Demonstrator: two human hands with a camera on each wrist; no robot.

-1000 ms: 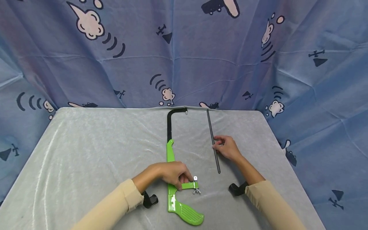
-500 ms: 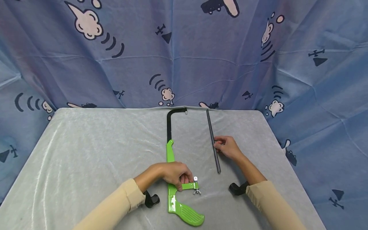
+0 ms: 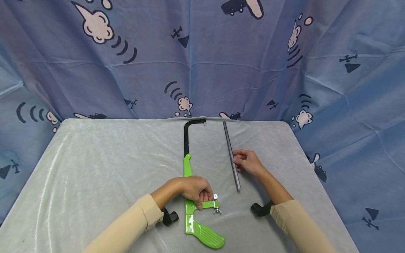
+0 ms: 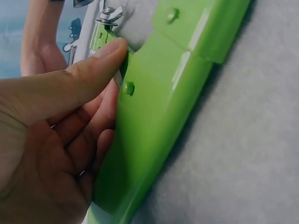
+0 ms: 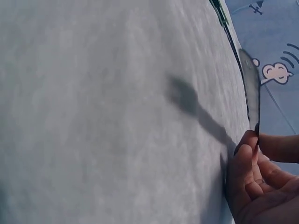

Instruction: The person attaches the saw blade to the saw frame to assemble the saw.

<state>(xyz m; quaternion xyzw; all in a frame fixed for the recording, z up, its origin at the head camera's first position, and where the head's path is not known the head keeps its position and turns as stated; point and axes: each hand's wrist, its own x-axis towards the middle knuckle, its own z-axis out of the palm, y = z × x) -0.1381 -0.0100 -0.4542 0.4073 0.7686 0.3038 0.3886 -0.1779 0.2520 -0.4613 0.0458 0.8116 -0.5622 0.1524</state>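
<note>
Both hands engaged: my left hand (image 3: 193, 189) clamps the green frame (image 3: 190, 207), my right hand (image 3: 248, 162) pinches the blade (image 3: 230, 151); I judge it should be raised level toward the surface's far edge.

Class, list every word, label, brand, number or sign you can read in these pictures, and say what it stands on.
None: no readable text in any view.
The backdrop cloth bears only cartoon prints: clouds, planes, arcs.
The green saw frame and the blade show no legible marking.
</note>
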